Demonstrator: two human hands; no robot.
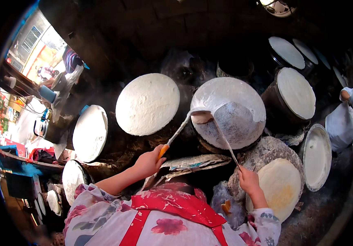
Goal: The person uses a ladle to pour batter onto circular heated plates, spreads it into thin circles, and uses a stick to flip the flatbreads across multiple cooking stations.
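My left hand (148, 161) is closed around the orange grip of a ladle (178, 133), whose bowl hangs over a round griddle (233, 132). White batter (230, 89) covers the griddle's far part and right edge, while its near middle shows grey, bare surface. In my right hand (249, 180) is a thin stick-like tool (224, 135) that reaches up to the ladle's bowl. The tool's far end is partly hidden there. Left of this griddle lies another round one, fully covered by a white flatbread (147, 104). A pale flatbread with a yellowish patch (276, 187) lies beside my right hand.
Several more white-covered griddles stand around, one at the left (90, 133) and one on a dark drum-like stove (296, 93). A batter-crusted board (198, 161) lies before me, near a plastic bag (228, 203). Another person (345, 123) is at the far right. Steam drifts about.
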